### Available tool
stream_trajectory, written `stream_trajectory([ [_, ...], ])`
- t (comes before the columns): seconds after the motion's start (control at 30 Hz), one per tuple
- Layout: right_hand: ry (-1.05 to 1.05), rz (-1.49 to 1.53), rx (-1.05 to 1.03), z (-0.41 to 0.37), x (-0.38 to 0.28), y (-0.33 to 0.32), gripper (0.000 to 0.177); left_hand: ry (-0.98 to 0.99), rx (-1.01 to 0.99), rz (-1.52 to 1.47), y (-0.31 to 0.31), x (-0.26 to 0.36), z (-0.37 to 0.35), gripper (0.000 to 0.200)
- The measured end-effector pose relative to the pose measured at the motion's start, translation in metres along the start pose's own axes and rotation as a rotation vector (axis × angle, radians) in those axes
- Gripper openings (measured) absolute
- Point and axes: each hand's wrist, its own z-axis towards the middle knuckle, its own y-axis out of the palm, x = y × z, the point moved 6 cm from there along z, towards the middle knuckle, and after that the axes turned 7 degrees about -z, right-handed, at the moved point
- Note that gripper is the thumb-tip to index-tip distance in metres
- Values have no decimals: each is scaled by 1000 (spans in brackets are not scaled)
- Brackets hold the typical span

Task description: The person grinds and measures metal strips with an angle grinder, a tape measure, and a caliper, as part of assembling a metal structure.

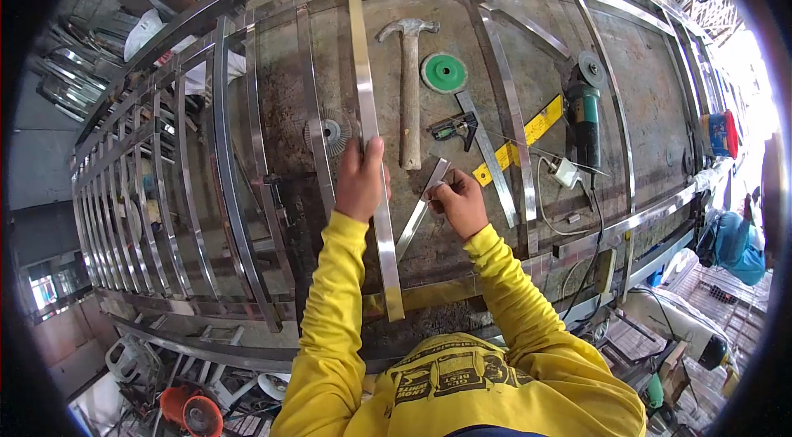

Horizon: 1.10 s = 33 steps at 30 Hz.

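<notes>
My left hand (360, 177) is closed around a long, shiny metal tube (364, 74) that runs nearly upright through the view. To its right, my right hand (458, 202) pinches a short, narrow metal strip (412, 226), which slants down toward the tube. A claw hammer (410, 99) with a wooden handle lies just beyond the hands. Beside it rests a green-centred disc (444, 72). Near my right hand are a combination square (492, 160) and a yellow flat bar (540, 125) with markings. My fingers partly hide both held pieces.
An angle grinder (586, 119) with its cord lies on the right of the worktable (652, 90), near a white plug (564, 173). Metal frames with several bars (224, 148) span the table. A grey abrasive disc (328, 137) sits left. A red-and-blue can (720, 135) stands at the right edge.
</notes>
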Motion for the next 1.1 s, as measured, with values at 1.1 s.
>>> stream_trajectory([
  [1.1,40,237,-280,-36,-7,30,20,6,-28,-308,22,-85,29,40],
])
